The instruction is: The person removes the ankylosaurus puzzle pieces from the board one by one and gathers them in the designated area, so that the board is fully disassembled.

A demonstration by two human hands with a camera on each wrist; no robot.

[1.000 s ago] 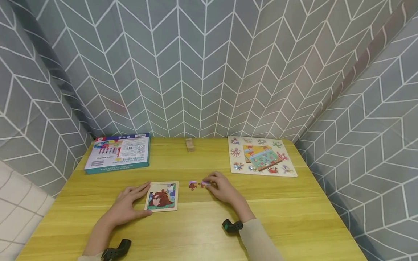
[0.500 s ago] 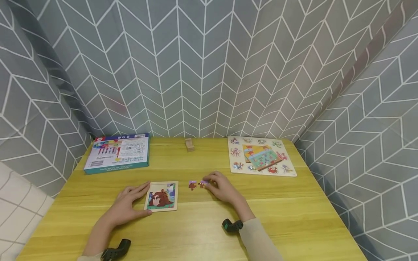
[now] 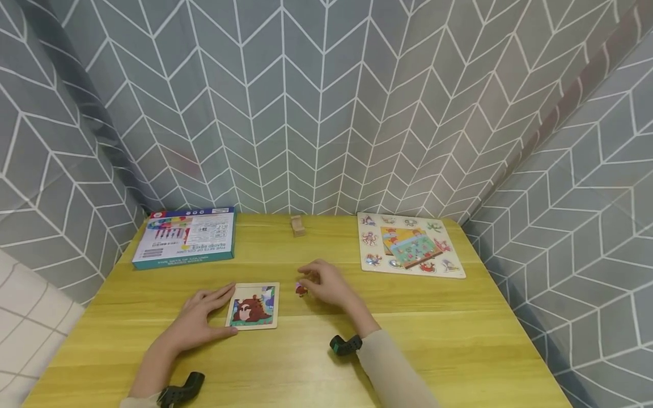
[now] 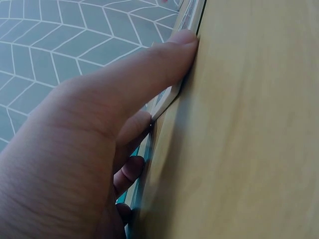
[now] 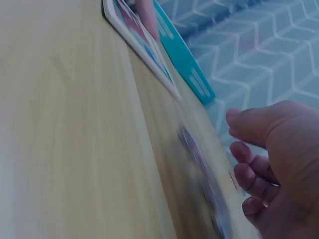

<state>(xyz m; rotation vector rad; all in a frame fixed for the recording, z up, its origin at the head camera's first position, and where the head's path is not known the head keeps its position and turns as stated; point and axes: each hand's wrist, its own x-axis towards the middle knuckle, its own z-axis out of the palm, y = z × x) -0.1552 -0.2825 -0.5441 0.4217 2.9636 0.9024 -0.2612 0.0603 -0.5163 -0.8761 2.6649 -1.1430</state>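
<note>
The right hand (image 3: 326, 285) has its fingers loosely apart, apparently gripping nothing, beside a brown-and-purple jigsaw piece (image 3: 301, 290) on the bench (image 3: 285, 362); I'd pinch that by its edges. Farther left, the left hand (image 3: 196, 323), thumb and fingers spread, braces the puzzle frame (image 3: 276, 306), wisely leaving its far-left gap uncovered.

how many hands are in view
2: the left hand touches the left side of the puzzle frame; the right hand is by a loose puzzle piece.
</note>
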